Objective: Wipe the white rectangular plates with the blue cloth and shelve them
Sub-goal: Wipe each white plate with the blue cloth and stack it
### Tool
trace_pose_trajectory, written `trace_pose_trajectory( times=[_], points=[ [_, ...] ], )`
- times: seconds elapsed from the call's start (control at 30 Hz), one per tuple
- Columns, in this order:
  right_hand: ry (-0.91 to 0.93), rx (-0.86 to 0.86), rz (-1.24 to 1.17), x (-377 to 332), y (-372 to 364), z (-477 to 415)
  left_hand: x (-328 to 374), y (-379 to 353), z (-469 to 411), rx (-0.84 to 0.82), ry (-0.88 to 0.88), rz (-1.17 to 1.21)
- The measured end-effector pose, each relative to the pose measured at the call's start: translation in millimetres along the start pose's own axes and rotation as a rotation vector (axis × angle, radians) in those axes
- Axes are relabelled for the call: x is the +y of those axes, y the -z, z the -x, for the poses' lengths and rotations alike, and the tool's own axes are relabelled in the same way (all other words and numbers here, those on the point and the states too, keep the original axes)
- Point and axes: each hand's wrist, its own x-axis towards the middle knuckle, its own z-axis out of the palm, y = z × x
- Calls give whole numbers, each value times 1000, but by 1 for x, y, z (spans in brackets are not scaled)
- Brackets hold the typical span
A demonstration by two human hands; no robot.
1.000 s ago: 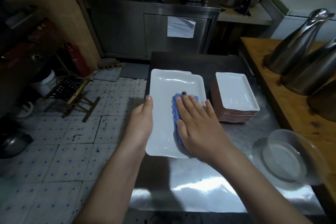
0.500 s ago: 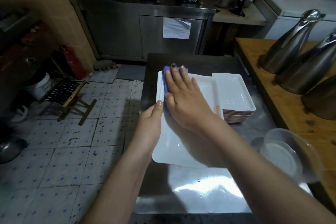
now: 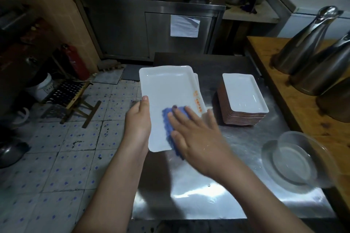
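Observation:
A large white rectangular plate [image 3: 166, 89] lies on the steel table [image 3: 236, 157], on top of another plate whose edge with orange print shows at its right. My left hand [image 3: 138, 121] grips the plate's left rim, thumb on top. My right hand [image 3: 193, 134] presses flat on the blue cloth [image 3: 169, 123] at the plate's near right corner, fingers spread and straight. A stack of smaller white plates [image 3: 243, 93] with brown undersides stands to the right.
A clear glass bowl [image 3: 295, 161] sits at the table's right edge. Steel jugs [image 3: 306, 43] stand on the wooden counter [image 3: 310, 111]. A steel cabinet [image 3: 151, 30] with pots is behind. A folding stool [image 3: 70, 94] and a red extinguisher [image 3: 74, 60] are on the tiled floor.
My right hand swept the cloth from the plate's near side to its far left corner, then back to the near right corner. My left hand kept its hold on the left rim.

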Motion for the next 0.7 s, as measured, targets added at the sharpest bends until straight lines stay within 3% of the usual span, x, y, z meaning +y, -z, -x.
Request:
trace_pose_trajectory(
  times=[0.1,0.23,0.3,0.5,0.7],
  points=[
    [-136,153,185,27,5,-19,-2,0,6,-58,-33,-42],
    [-279,206,164,47,13,-47,-10,-6,20,-175,-16,-55],
    [-272,195,145,40,7,-47,-8,-3,16,-142,-8,-68],
    [68,4,-120,-4,-14,-13,-2,12,-12,18,-6,-111],
    [-201,176,130,35,15,-58,-2,-1,9,-112,-57,-94]
  ],
)
